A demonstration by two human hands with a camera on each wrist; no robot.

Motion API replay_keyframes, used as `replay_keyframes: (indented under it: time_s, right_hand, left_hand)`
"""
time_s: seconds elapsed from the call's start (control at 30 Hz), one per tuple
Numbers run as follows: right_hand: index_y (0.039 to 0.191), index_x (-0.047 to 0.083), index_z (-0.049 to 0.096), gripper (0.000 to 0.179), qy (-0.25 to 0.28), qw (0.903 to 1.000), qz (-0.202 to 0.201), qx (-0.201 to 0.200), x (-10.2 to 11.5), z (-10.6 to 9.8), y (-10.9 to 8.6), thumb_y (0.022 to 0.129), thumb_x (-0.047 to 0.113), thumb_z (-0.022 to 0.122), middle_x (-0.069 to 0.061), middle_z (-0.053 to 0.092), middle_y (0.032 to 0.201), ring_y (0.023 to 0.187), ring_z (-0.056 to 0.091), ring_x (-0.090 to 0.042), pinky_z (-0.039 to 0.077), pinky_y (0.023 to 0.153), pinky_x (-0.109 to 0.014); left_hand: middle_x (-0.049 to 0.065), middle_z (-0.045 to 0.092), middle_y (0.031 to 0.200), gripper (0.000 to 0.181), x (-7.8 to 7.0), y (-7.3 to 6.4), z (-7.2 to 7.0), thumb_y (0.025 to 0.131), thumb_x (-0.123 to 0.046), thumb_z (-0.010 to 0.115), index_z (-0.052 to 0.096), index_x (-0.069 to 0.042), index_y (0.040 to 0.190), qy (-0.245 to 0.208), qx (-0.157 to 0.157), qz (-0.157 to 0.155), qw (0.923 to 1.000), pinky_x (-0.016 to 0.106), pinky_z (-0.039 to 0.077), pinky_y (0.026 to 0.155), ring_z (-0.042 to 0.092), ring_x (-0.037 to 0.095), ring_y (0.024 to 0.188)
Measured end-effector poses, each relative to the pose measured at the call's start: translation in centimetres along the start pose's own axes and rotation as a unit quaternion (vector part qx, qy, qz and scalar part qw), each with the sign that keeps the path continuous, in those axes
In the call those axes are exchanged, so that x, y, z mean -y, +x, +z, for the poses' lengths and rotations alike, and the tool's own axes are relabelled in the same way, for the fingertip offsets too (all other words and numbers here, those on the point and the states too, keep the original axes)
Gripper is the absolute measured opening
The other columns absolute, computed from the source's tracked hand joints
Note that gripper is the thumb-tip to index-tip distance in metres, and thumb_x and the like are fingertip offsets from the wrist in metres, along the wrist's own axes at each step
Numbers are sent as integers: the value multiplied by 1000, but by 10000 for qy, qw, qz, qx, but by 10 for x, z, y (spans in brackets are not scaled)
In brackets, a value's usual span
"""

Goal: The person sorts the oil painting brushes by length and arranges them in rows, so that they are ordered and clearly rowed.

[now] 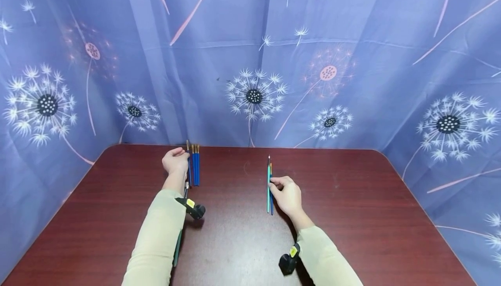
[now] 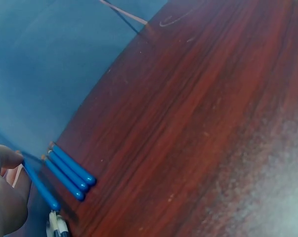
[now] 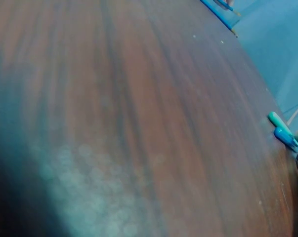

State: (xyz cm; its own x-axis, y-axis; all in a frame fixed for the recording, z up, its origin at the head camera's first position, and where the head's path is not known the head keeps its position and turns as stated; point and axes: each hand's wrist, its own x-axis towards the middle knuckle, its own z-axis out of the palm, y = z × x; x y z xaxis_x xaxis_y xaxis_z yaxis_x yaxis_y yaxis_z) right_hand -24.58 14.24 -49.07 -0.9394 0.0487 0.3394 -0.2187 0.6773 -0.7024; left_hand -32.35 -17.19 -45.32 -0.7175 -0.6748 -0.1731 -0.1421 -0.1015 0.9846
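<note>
In the head view my left hand (image 1: 176, 162) pinches a blue paintbrush (image 1: 189, 170) at the far left of the table. Its handle slants just off the tabletop in the left wrist view. Right beside it lie several blue paintbrushes (image 1: 196, 166) in a row, bristles toward the back edge. Right of centre, my right hand (image 1: 287, 193) pinches another blue paintbrush (image 1: 272, 205) between thumb and fingers. A teal-green paintbrush (image 1: 268, 199) lies close along its left side. In the right wrist view only the ends of these two handles and some fingertips show.
Green-handled brushes (image 1: 177, 251) lie partly hidden under my left forearm, their pale ferrules (image 2: 54, 222) near the held brush. The reddish-brown table (image 1: 235, 233) ends at a blue dandelion-print curtain (image 1: 211, 81). Each wrist wears a black camera (image 1: 288, 263).
</note>
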Motion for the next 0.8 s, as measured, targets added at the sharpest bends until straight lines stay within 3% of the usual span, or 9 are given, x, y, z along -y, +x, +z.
replay_keyframes:
  time_s: [0.13,0.4,0.6,0.7,0.8]
  right_hand:
    - [97,13,75,16,-15,9999,73,77,0,0,-1,83,20,70,0,67,85,73,63,-13,47,68,-29]
    - [96,12,75,16,36,10000,-13,-11,0,-1,-1,83,18,70,1,67,82,71,63,-13,47,67,-29]
    - [97,12,75,16,5,10000,30,41,0,-1,-1,83,20,70,1,67,84,72,63,-13,47,67,-28]
    - [97,12,75,17,-2,10000,30,56,1,0,-1,83,20,70,1,67,85,72,63,-13,47,67,-28]
    - [97,12,75,17,-24,10000,21,42,1,-1,-1,83,20,70,1,67,84,71,63,-12,47,67,-29]
  left_hand:
    - [17,67,111,35,2,0,0,78,7,62,65,1,112,188,-135,9,9997,24,49,82,55,6,78]
    - [16,65,110,34,3,1,0,80,7,60,64,1,112,332,54,9,9994,31,49,90,58,18,95]
    - [9,66,98,29,4,4,-2,82,3,60,66,0,111,323,7,-10,9995,23,49,80,59,12,84]
    - [11,65,102,27,1,2,-4,85,-2,58,66,-1,112,294,-153,-28,9994,26,49,85,60,16,91]
    - [14,63,115,29,-2,-1,-7,89,-8,55,64,-4,115,422,-156,-98,9989,34,43,100,55,25,113]
